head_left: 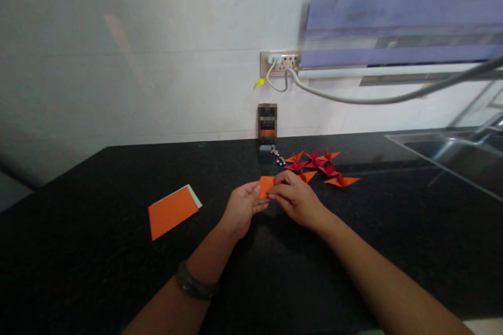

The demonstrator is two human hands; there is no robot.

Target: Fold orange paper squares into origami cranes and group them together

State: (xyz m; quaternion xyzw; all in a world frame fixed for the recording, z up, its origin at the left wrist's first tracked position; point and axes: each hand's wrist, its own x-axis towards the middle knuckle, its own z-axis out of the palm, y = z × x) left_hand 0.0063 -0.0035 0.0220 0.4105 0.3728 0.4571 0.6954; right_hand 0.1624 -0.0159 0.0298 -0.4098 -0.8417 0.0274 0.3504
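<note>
Folded orange paper [266, 185]: a small piece, already creased, held low over the black counter [98, 272], centre of my view and a little toward the far side.
Left hand [241, 208]: closed narrowly on the paper's left edge, thumb on top.
Right hand [296, 198]: fingers curled and pinched on the paper's right edge, touching the left hand's fingertips.
Step in hand: I judge this to be a fold being pressed or lined up between both hands; I cannot tell which crease.
Next move calls for: in my judgement, keeping the edges matched and a firm pinch along the crease.
Paper birds [320, 166]: a cluster of folded orange and red figures just beyond the right hand, lying on the counter.
Flat sheets [172, 211]: an orange sheet on a pale green one, well apart to the left.
Keys [277, 157]: far, beside the birds, below a small blurred upright object [268, 123] against the wall.
Wall socket [280, 63]: above that, with a grey cable [353, 98] running right.
Sink [451, 159]: the only container I see, at far right; I cannot tell what it holds.
Wristband [194, 285]: dark, on the left wrist.
</note>
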